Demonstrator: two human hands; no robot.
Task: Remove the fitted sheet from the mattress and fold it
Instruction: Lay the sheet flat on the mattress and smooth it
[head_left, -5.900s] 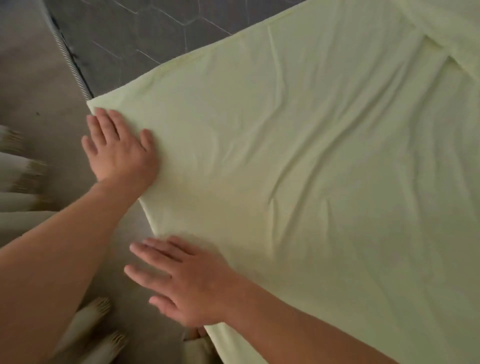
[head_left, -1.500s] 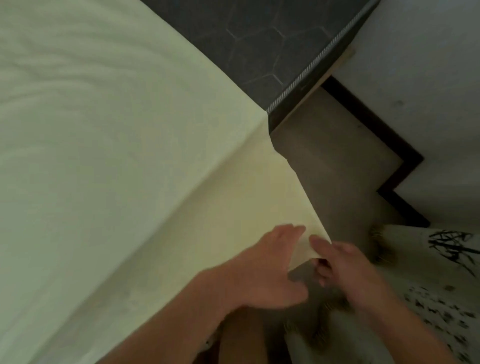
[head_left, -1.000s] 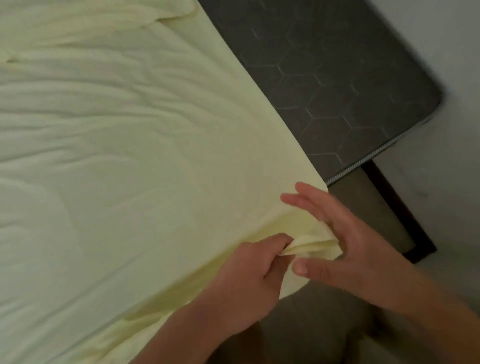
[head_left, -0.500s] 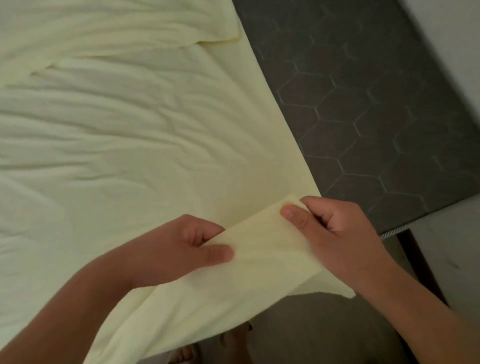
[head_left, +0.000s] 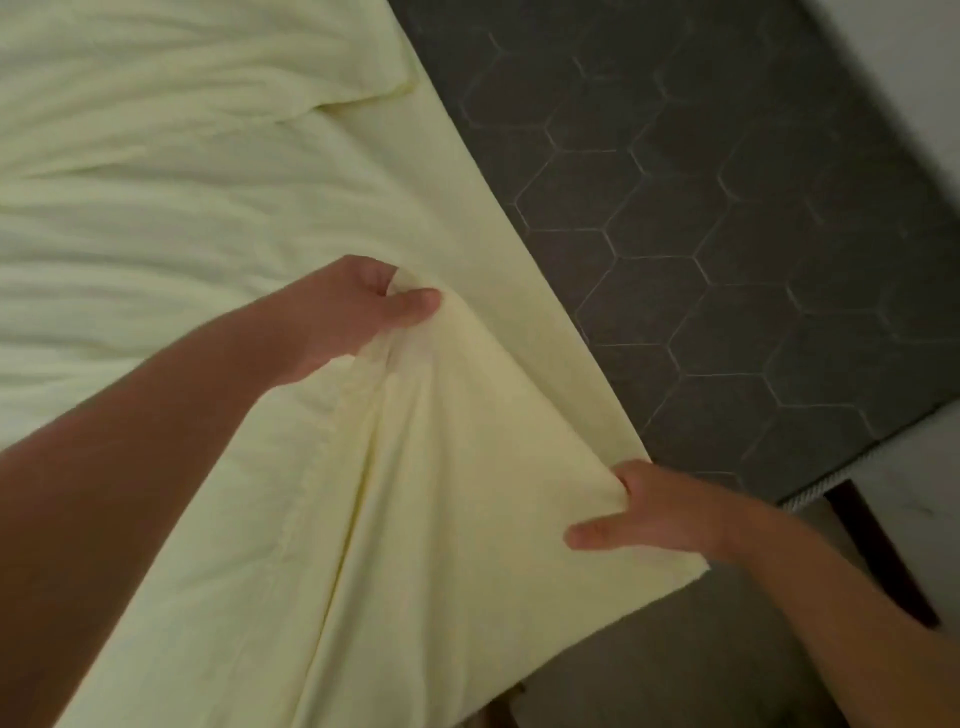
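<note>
The pale yellow-green fitted cotton sheet (head_left: 197, 218) lies loose and wrinkled across the dark grey mattress with a stitched hexagon pattern (head_left: 727, 234), covering the part to the left of the sheet's diagonal edge and leaving the mattress bare to the right of it. At the far end of the sheet a corner is folded back on itself, forming a thicker flap. The near corner of the sheet is lifted off the mattress and doubled over, with long creases running down it toward the viewer.

The left hand (head_left: 353, 312) is above the sheet, its thumb and curled fingers pinching a bunched peak of the lifted fabric. The right hand (head_left: 660, 512) grips the sheet's outer edge just beside the mattress's near corner, the thumb lying flat on top of the fabric and the fingers tucked beneath it. Between the two hands the fabric hangs in a slack fold.

Right of the mattress's corded white piping edge is a dark wooden bed frame (head_left: 878, 551), then a pale wall (head_left: 909, 67). Below the sheet's hanging edge is grey floor (head_left: 649, 670).
</note>
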